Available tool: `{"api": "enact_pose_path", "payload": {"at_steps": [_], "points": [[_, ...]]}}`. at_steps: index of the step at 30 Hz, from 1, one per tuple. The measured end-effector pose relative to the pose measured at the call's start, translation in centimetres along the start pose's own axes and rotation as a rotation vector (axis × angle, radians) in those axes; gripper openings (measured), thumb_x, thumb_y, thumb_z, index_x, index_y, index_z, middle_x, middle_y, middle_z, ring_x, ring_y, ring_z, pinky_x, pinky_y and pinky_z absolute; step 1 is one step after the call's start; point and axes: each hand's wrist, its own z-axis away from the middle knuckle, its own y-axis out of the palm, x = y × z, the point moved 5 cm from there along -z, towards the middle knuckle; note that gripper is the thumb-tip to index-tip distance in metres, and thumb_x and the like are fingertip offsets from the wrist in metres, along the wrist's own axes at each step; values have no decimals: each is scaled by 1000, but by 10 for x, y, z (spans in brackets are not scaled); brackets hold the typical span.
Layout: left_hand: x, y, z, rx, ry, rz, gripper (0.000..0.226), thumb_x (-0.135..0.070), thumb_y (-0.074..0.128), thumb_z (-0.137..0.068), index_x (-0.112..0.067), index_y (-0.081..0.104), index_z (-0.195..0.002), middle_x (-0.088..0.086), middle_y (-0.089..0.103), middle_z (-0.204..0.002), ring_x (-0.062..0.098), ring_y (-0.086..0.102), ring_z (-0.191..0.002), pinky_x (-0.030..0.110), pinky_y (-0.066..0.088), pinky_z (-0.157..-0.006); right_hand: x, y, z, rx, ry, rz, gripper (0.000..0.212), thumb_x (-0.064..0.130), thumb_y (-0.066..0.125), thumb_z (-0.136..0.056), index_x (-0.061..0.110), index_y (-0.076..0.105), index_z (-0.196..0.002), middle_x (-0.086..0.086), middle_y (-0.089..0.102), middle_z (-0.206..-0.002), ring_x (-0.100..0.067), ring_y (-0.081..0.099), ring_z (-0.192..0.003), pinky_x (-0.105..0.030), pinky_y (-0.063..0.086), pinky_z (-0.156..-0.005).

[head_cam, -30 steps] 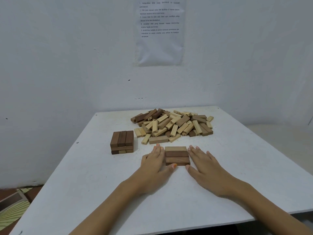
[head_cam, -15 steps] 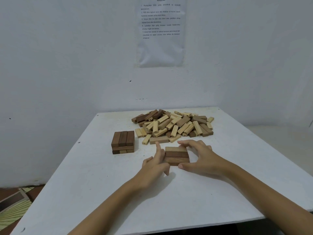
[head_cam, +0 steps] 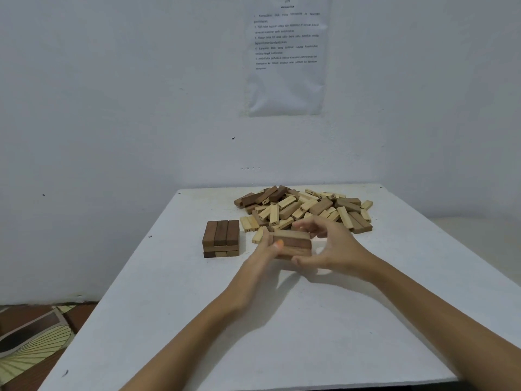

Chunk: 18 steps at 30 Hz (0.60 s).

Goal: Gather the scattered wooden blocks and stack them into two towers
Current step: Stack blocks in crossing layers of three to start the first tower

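Now fingers of your left hand (head_cam: 260,259) and right hand (head_cam: 337,249) clamp the three-block row (head_cam: 293,244); squeeze unevenly and its middle drops out.

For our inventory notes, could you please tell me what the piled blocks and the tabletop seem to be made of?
Piled blocks: wood, seemingly unvarnished and matte, in pale and dark brown tones with faint grain. Tabletop: smooth matte white surface, perhaps painted board or laminate; the core is hidden.
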Motion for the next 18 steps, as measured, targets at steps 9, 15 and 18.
{"api": "enact_pose_path", "payload": {"at_steps": [9,15,18], "points": [[-83,-31,119,-153,273,138,33,-42,19,-101,-36,50,-93,-33,65,-90,-19,56,-83,-1,38,-76,46,20,-36,-15,-55,-156,57,15,88,-66,23,63,-116,14,60,-102,2,56,-92,0,40,-71],[-75,-68,117,-217,320,228,45,-55,9,-96,-48,45,-120,-34,47,-123,-19,39,-110,11,14,-97,60,47,-64,18,-74,-198,55,15,87,-68,22,62,-117,6,61,-109,-1,54,-95,0,38,-72],[-74,-74,121,-271,302,192,44,-48,8,-99,-44,52,-96,-40,60,-85,-32,47,-75,-9,26,-73,59,62,-76,47,-65,-218,57,15,86,-68,21,61,-119,3,61,-113,-6,57,-101,0,38,-74]]}}
